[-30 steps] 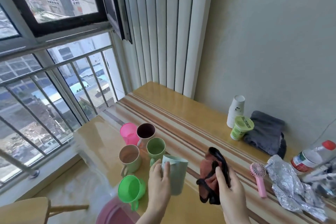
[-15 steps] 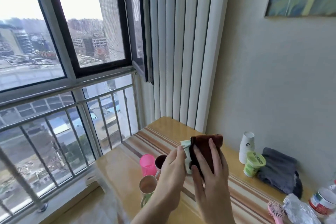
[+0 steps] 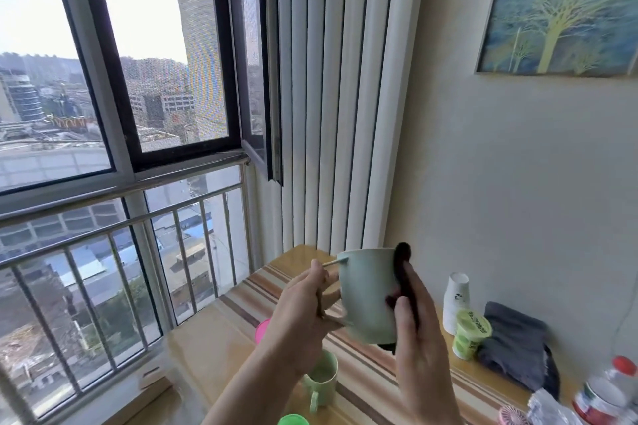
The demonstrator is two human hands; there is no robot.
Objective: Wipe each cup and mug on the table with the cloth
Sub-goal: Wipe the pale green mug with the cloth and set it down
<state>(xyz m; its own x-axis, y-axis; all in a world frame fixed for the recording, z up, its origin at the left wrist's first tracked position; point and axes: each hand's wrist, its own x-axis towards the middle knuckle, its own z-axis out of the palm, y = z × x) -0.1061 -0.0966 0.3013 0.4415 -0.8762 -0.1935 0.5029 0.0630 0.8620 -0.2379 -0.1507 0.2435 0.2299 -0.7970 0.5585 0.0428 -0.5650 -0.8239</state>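
The left hand (image 3: 303,307) is curling its fingers (image 3: 319,274) round the handle of a pale green mug (image 3: 367,297), holding it lifted clear of the counter (image 3: 214,342), upright with a slight tilt. The right hand (image 3: 419,352) is pressing a dark brown cloth (image 3: 404,281) against the mug's right side, its fingers lying fairly straight along the cloth with the thumb (image 3: 402,312) on the mug's wall. The top of the cloth is sticking up just past the mug's rim, and a dark bit of it is showing under the mug's base.

Below the raised mug, on the counter, a light green mug (image 3: 322,378) is standing upright, partly hidden by the left forearm. A pink cup (image 3: 261,330) is peeking out beside the left wrist, and a bright green cup (image 3: 292,420) is showing only its rim at the bottom edge.

A striped runner (image 3: 362,373) is lying along the counter. Further right, near the wall, a stack of white paper cups (image 3: 455,302) is standing upside down, with a small green tub (image 3: 469,335) just in front of it and a folded grey cloth (image 3: 518,345) beside that. At the lower right corner a bottle with a red cap (image 3: 607,390), crumpled foil (image 3: 549,407) and a pink handheld fan (image 3: 512,419) are lying close together.
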